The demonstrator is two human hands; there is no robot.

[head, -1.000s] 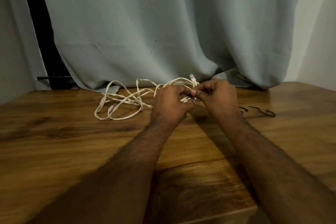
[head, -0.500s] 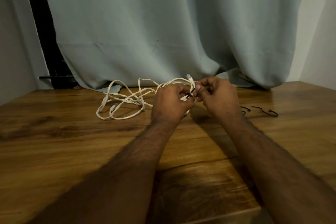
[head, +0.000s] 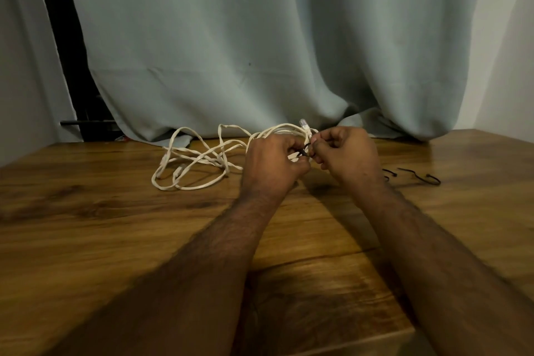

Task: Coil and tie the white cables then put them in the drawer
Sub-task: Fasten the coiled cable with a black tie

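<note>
Two bare forearms reach forward over the wooden table. The left hand has its fingers curled around a bundle of the white cable, while the right hand pinches a thin black tie between thumb and fingertips right at that bundle. The rest of the cable lies in loose, tangled loops on the table to the left of the hands. Spare black ties lie on the table to the right. Behind hangs a pale grey-green curtain.
</note>
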